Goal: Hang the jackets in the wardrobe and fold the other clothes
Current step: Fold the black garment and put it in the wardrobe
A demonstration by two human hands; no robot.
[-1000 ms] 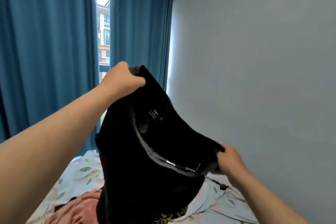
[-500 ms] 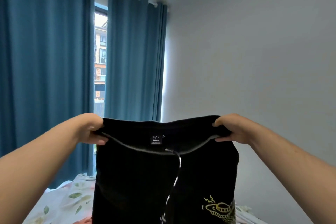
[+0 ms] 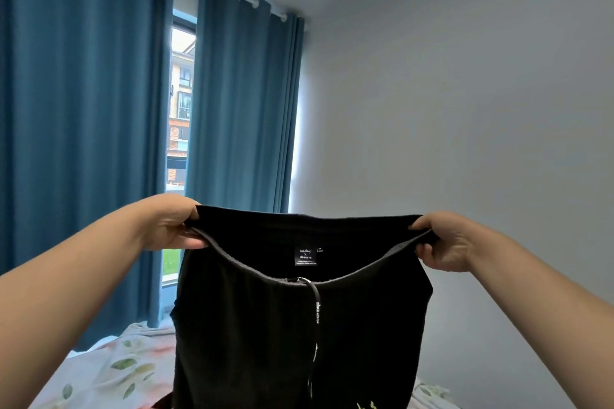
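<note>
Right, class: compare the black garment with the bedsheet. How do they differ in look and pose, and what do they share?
Look: the garment is black with a label and drawstring; the bedsheet is pale with green leaves. Pose: the garment hangs in the air, its waistband gripped by the left hand and right hand; the bedsheet lies spread below. Shared: both are cloth.
</note>
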